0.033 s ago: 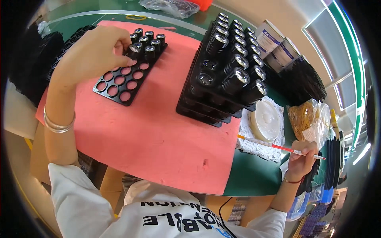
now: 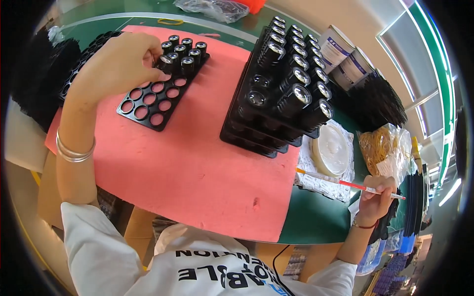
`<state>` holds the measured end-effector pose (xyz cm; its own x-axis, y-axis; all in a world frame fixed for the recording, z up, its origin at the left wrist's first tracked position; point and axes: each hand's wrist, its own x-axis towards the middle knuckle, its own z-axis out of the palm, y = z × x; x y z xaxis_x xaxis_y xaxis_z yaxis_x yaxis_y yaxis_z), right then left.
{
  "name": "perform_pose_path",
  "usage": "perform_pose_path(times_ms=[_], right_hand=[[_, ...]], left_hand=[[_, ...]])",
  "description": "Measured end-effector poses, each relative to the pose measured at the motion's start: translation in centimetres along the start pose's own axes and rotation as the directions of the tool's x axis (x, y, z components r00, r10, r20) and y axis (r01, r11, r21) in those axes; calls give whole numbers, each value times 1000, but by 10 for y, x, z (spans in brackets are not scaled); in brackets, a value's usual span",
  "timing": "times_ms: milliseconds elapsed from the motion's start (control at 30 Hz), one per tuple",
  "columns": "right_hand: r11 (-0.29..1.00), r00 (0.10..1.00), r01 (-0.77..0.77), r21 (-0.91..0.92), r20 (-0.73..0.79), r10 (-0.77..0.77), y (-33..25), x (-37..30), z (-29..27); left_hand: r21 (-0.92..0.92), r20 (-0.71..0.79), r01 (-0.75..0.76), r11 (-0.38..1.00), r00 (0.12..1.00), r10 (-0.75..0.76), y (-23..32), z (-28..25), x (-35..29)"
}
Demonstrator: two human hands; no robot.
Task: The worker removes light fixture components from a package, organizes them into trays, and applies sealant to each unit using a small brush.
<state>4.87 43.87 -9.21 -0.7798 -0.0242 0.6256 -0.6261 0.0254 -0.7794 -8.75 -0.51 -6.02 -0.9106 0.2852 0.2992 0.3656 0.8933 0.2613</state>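
At the upper left, my left hand point(image 2: 118, 61) pinches a black flashlight-like cylinder point(image 2: 166, 63) with a clear lens top, at the black tray point(image 2: 153, 109). Whether the cylinder is fully seated in its hole is hidden by my fingers. Several similar cylinders point(image 2: 187, 63) stand upright in the tray's far part, while the near holes show pink through them. Over on the right, my right hand point(image 2: 376, 200) is closed around a slim stick like a brush point(image 2: 353, 184), red and white with an orange tip. That tip points left, beside a round pale dish point(image 2: 332, 150).
Stacked black trays point(image 2: 247, 140) full of upright cylinders stand right of centre on the pink mat point(image 2: 197, 187). Behind are two cans point(image 2: 335, 48) and black bristly bundles point(image 2: 377, 101). A bag of yellowish bands point(image 2: 387, 148) lies at the right. More black material point(image 2: 42, 81) sits far left.
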Motion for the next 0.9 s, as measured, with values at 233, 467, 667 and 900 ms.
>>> perform_pose_path(times_ms=[233, 467, 667, 900], right_hand=[[1000, 999, 10, -24, 31, -9, -3, -1, 0], [1000, 1000, 27, -11, 16, -26, -4, 0, -1], [999, 999, 28, -28, 18, -28, -3, 0, 2], [998, 999, 48, -43, 2, -48, -4, 0, -1]], left_hand=[[-99, 126, 188, 977, 976, -175, 14, 28, 13], [-102, 173, 276, 956, 951, -256, 24, 32, 16], [-59, 128, 245, 968, 963, -236, 20, 36, 18], [-82, 193, 299, 951, 941, -279, 26, 31, 16]])
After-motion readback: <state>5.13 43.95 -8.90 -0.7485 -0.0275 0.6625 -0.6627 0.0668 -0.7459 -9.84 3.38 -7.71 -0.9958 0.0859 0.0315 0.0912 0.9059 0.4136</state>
